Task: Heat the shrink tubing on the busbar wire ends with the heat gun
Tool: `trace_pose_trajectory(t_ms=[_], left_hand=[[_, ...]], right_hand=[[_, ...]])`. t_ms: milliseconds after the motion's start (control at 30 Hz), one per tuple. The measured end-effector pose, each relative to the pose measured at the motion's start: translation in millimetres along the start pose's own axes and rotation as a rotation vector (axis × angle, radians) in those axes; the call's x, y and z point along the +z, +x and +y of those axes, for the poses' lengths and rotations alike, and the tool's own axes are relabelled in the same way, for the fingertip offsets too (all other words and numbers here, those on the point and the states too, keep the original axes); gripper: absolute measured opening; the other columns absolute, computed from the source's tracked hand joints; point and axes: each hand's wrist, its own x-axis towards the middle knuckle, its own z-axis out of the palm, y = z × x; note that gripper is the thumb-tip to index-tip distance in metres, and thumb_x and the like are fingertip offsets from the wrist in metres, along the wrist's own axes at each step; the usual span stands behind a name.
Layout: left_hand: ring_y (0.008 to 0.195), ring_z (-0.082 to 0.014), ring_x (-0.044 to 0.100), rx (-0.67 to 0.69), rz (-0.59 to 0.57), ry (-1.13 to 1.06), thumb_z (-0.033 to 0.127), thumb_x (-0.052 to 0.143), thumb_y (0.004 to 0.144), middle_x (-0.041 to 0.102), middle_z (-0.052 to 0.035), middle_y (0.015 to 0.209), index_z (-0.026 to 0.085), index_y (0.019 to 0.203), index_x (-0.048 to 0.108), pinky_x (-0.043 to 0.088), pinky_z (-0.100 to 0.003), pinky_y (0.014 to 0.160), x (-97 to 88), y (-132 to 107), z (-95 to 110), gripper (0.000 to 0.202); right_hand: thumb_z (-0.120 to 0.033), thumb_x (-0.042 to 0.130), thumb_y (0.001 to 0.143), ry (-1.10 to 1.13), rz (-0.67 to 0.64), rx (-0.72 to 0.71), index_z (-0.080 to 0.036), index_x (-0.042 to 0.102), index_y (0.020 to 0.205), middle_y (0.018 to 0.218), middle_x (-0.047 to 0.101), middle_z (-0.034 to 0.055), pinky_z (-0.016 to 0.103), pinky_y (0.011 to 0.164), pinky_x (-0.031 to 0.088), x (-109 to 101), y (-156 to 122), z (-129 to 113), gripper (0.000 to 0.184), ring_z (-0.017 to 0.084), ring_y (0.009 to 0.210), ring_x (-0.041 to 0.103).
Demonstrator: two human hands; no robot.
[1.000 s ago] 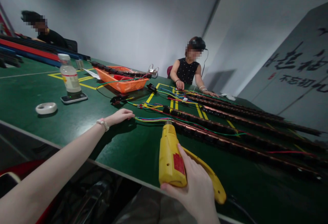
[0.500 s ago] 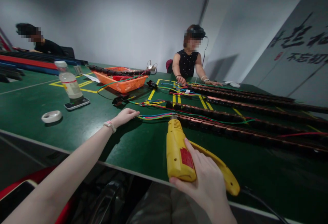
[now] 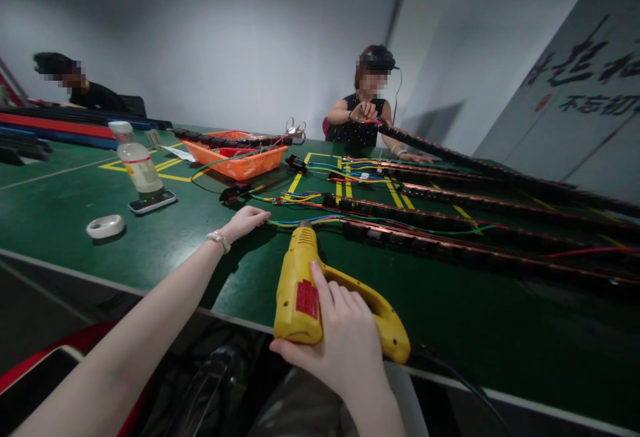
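My right hand [image 3: 345, 330] is wrapped round a yellow heat gun [image 3: 295, 283] with a red label. Its nozzle points away from me, at the coloured wires [image 3: 325, 219]. Those wires run from the near end of a long dark strip with copper edges [image 3: 400, 235] to my left hand [image 3: 246, 223]. The left fingers are pinched on the wire ends, which they partly hide. Beyond lies a second strip [image 3: 360, 205] with its own wires and a black connector [image 3: 237, 195].
An orange basket [image 3: 245, 169] holds a dark strip across its top. At left are a bottle [image 3: 140, 170], a phone-like device [image 3: 153, 202] and a white ring-shaped object [image 3: 105, 226]. A co-worker [image 3: 367, 100] opposite lifts another strip; another person [image 3: 85, 87] sits far left.
My right hand has moved the heat gun left along the wires, away from the strip's end. My left hand stays nearly in place. The co-worker opposite has raised a strip's end.
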Motion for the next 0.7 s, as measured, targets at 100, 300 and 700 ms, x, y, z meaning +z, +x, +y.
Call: trace_pose_trajectory(t_ms=[100, 300, 700], left_hand=[[0.048, -0.0097, 0.036, 0.015, 0.01, 0.011, 0.058, 0.048, 0.075, 0.044, 0.0031, 0.048, 0.017, 0.05, 0.048, 0.026, -0.025, 0.052, 0.3, -1, 1, 0.049], [0.047, -0.0093, 0.034, 0.056, -0.011, 0.041, 0.059, 0.048, 0.077, 0.044, 0.0031, 0.048, 0.016, 0.052, 0.051, 0.024, -0.025, 0.05, 0.8, -1, -1, 0.049], [0.048, -0.0098, 0.037, 0.06, 0.006, 0.008, 0.051, 0.052, 0.072, 0.042, 0.0036, 0.045, 0.014, 0.053, 0.057, 0.025, -0.023, 0.048, -0.6, -2, 1, 0.042]], right_hand=[[-0.087, 0.05, 0.057, 0.029, -0.006, -0.006, -0.009, 0.034, 0.139, 0.089, 0.058, 0.0102, 0.04, 0.074, 0.043, 3, 4, -14, 0.115, 0.026, 0.08, 0.055], [-0.09, 0.054, 0.046, 0.076, -0.008, -0.018, -0.008, 0.036, 0.139, 0.089, 0.059, 0.011, 0.043, 0.073, 0.044, 17, 14, -39, 0.126, 0.026, 0.077, 0.055], [-0.091, 0.041, 0.058, 0.167, 0.049, -0.078, -0.01, 0.042, 0.136, 0.094, 0.061, 0.0103, 0.043, 0.083, 0.041, 24, 15, -40, 0.113, 0.026, 0.082, 0.054]])
